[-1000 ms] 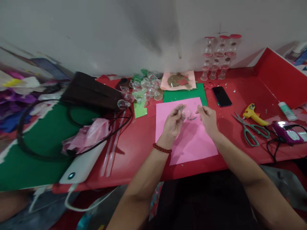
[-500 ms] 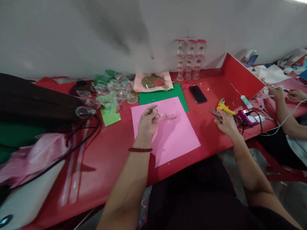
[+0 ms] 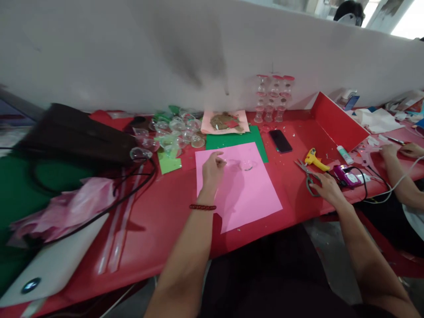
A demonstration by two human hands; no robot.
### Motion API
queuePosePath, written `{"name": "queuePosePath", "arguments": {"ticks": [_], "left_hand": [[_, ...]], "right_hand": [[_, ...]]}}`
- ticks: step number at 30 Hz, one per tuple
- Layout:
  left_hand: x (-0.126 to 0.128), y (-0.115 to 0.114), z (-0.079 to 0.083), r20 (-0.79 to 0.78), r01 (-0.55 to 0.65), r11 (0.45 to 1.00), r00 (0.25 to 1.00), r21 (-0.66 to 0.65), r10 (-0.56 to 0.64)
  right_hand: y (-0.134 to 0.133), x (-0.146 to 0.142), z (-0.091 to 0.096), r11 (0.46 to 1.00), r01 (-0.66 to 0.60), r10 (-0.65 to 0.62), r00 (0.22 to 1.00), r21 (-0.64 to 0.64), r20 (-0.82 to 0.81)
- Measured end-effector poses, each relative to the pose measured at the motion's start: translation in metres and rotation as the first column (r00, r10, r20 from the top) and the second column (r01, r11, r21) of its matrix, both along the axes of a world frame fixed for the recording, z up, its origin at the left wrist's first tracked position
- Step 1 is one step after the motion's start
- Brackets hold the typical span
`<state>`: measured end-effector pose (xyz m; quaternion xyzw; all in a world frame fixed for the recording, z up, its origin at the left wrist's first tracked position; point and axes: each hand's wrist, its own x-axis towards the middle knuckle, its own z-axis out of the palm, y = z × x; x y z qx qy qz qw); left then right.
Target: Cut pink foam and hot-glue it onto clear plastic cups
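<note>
In my left hand (image 3: 213, 170), a clear plastic piece (image 3: 245, 165) is pinched between thumb and fingers. It looks like a thin cup or cut bottle part, held above a pink sheet (image 3: 245, 194); its outline is hard to make out against the paper. My right hand (image 3: 326, 189) has its thumb and fingers on the green handles of a pair of scissors (image 3: 309, 180). The blades point away and to the left, slightly apart. Just beyond them lies a yellow hot glue gun (image 3: 316, 160).
A green sheet (image 3: 261, 143), a phone (image 3: 280, 141) and clear plastic pieces (image 3: 177, 128) lie behind. Stacked plastic shapes (image 3: 270, 99) stand by the wall. Right are a red box (image 3: 338, 119), a glue stick (image 3: 345, 154), cables and another person's hands (image 3: 389, 150). A laptop (image 3: 56, 265) sits left.
My right hand has drawn back slightly toward me, and the scissors have turned, with a handle loop now showing. My left hand still holds the plastic piece. The camera view has shifted.
</note>
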<state>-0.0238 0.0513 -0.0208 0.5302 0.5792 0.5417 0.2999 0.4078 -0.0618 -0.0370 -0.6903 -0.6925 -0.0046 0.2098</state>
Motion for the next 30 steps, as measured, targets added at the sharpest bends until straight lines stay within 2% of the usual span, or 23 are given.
{"name": "queuePosePath", "arguments": {"ticks": [2,5,8,10,12,14,16,18,20,21,22,23,24,26,28,30], "left_hand": [[-0.001,-0.002,0.000,-0.152,-0.005,1.000,0.988,-0.003,0.004],[0.001,-0.006,0.004,-0.202,-0.006,0.997,0.979,0.073,0.021],[0.002,-0.010,0.004,-0.337,0.020,0.988,0.941,0.154,0.034],[0.002,-0.011,0.001,-0.408,0.018,0.994,0.912,0.111,0.029],[0.002,-0.011,-0.002,-0.385,-0.013,0.998,0.922,0.062,0.036],[0.001,-0.009,-0.002,-0.253,-0.058,0.996,0.965,0.064,0.072],[0.002,-0.007,0.000,-0.044,-0.087,0.994,0.995,0.063,0.090],[0.003,-0.004,0.004,0.185,-0.067,0.997,0.981,0.028,0.061],[0.006,-0.003,0.007,0.452,0.012,1.000,0.892,-0.011,-0.006],[0.007,-0.002,0.009,0.595,0.069,0.997,0.803,-0.025,-0.040],[0.008,-0.003,0.010,0.716,0.124,0.992,0.695,-0.032,-0.064],[0.009,-0.003,0.012,0.799,0.177,0.984,0.596,-0.032,-0.081],[0.009,-0.005,0.013,0.847,0.224,0.974,0.523,-0.031,-0.093],[0.011,-0.008,0.017,0.905,0.287,0.957,0.416,-0.033,-0.093],[0.013,-0.012,0.020,0.935,0.289,0.956,0.350,-0.048,-0.059],[0.015,-0.016,0.022,0.950,0.280,0.958,0.310,-0.058,-0.033]], "right_hand": [[-0.003,0.000,0.000,0.998,-0.051,0.051,0.999,-0.027,-0.013],[-0.009,-0.007,0.005,0.999,-0.044,0.043,0.997,-0.028,-0.057],[-0.012,-0.026,0.014,1.000,-0.025,0.027,0.993,0.017,-0.116],[-0.011,-0.044,0.023,0.998,-0.002,0.013,0.983,0.061,-0.184],[-0.006,-0.064,0.031,0.995,0.011,0.016,0.962,0.096,-0.274],[0.005,-0.085,0.037,0.994,-0.014,0.054,0.923,0.106,-0.381],[0.024,-0.106,0.043,0.993,-0.044,0.095,0.852,0.112,-0.515],[0.048,-0.129,0.048,0.990,-0.104,0.142,0.718,0.097,-0.681],[0.074,-0.154,0.052,0.973,-0.228,0.150,0.495,0.039,-0.856],[0.086,-0.166,0.054,0.950,-0.312,0.150,0.377,0.027,-0.914],[0.097,-0.178,0.055,0.926,-0.376,0.156,0.293,0.036,-0.943],[0.105,-0.188,0.055,0.912,-0.405,0.179,0.266,0.059,-0.947],[0.110,-0.196,0.054,0.909,-0.407,0.224,0.295,0.089,-0.929],[0.112,-0.207,0.048,0.911,-0.377,0.347,0.479,0.168,-0.807],[0.107,-0.210,0.042,0.889,-0.392,0.452,0.674,0.235,-0.584],[0.098,-0.208,0.038,0.863,-0.438,0.504,0.781,0.252,-0.367]]}}
